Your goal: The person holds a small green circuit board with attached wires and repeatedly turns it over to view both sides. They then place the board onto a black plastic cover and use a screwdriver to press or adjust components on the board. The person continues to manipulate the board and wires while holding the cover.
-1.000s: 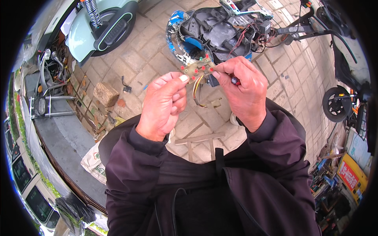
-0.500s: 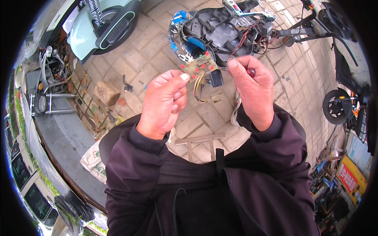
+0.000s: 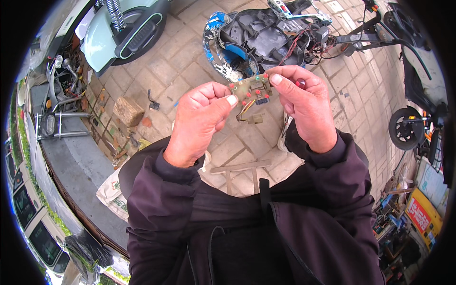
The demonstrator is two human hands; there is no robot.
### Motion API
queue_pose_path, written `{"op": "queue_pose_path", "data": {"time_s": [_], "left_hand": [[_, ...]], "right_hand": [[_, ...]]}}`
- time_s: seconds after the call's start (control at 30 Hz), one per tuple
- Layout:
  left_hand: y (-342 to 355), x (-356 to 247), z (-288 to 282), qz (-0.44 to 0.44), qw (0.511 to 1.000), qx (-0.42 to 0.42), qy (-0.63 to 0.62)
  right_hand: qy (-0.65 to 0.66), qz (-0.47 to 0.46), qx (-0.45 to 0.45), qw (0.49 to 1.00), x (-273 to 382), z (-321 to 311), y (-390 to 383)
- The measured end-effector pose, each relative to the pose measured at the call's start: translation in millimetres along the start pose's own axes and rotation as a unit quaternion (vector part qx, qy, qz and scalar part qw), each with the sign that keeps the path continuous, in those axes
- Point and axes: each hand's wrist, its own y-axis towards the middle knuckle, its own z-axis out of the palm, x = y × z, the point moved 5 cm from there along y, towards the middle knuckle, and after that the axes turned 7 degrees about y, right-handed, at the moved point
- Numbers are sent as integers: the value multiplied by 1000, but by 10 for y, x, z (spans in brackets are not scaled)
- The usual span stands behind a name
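Left hand: the bare left hand (image 3: 200, 123) is pointing up and inward from a dark purple cloth sleeve (image 3: 159, 197), fingers curling.
Right hand: the bare right hand (image 3: 309, 107) is slanting inward opposite.
Circuit board: the flat tan circuit board (image 3: 247, 90) with small red parts is lying between both hands above the brick paving (image 3: 183, 59), thin coloured wires (image 3: 245, 110) dangling below.
Left grip: thumb and forefinger are pinching its left edge.
Right grip: bent fingers are holding a dark red rounded piece (image 3: 300, 83); thumb and forefinger are sitting at the board's right edge, pinching or merely touching, I cannot tell.
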Motion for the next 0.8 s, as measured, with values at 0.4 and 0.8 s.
{"op": "queue_pose_path", "data": {"time_s": [0.4, 0.8], "left_hand": [[30, 0, -46, 99, 992, 1, 72], [-30, -178, -123, 1, 992, 67, 107]], "right_hand": [[73, 71, 31, 994, 5, -13, -11], [-19, 179, 130, 975, -6, 38, -46]]}}
